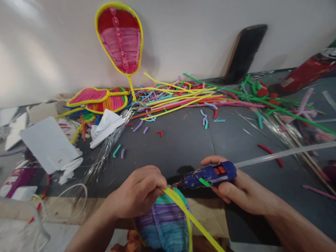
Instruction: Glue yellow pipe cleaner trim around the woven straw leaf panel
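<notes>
My left hand (143, 190) is closed, pinching yellow pipe cleaners (195, 220) that trail down toward the lower right. Below it is an oval piece covered in purple, teal and blue pipe cleaners (165, 227), with a yellow strip along its side; its lower end is cut off by the frame. My right hand (244, 190) is wrapped around a blue hot glue gun (204, 176), a long clear glue stick (283, 153) running out of its back. The gun's nozzle points left, close to the oval's top edge and my left fingers. A green scrap clings to the gun.
A pink, yellow-edged paddle shape (131, 45) leans upright at the wall. Behind my hands lie loose pipe cleaners (181, 99), wire bundles (105, 154) and short scraps. A phone (245, 52) and a red can (309, 71) stand at the right. A white cable (85, 196) loops at the left.
</notes>
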Action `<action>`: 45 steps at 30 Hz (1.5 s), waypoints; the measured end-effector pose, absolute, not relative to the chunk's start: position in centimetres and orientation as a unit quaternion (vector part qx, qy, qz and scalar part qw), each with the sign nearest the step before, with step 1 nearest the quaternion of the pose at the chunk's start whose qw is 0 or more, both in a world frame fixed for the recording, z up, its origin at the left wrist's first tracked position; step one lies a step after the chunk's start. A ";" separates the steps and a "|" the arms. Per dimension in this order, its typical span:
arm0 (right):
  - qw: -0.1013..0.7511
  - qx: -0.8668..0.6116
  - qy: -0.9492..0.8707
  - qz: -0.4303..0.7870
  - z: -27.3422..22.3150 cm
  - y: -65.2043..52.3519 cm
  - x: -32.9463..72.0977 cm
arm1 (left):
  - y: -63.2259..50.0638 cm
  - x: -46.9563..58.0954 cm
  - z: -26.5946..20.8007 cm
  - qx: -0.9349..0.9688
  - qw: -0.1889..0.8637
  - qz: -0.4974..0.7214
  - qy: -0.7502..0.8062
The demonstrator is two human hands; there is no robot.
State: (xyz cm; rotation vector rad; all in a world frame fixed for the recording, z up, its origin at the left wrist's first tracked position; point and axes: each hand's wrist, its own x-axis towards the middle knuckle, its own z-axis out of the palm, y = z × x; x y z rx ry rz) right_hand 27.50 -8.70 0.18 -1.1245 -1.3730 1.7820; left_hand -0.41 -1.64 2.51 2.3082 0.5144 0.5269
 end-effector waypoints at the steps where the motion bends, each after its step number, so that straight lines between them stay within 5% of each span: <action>1: 0.309 -0.425 -0.523 0.671 0.2 -8.7 27.5 | -1.6 -0.4 2.5 0.892 0.351 0.205 0.199; 21: 0.317 -0.407 -0.573 0.638 -0.2 -8.7 28.7 | -1.7 -0.6 2.3 0.887 0.355 0.198 0.221; 27: 0.284 -0.648 -0.650 0.277 -2.3 -6.2 30.3 | -1.8 -0.8 2.2 0.885 0.345 0.161 0.270; 31: 0.219 -0.695 -0.669 0.147 -3.0 -5.0 32.2 | -1.9 -0.8 2.2 0.887 0.330 0.152 0.287; 36: 0.331 -0.675 -0.659 -0.017 1.7 -6.9 32.7 | -1.9 -0.6 2.5 0.892 0.310 0.143 0.295; 39: 0.369 -0.646 -0.660 0.100 5.0 -8.5 29.8 | -1.8 -0.5 2.7 0.897 0.311 0.147 0.279; 41: 0.298 -0.538 -0.746 0.253 5.9 -8.9 26.9 | -1.7 -0.4 2.8 0.898 0.310 0.150 0.274; 45: 0.199 -0.485 -0.768 0.367 5.1 -8.3 22.4 | -1.8 -0.5 3.1 0.895 0.316 0.145 0.278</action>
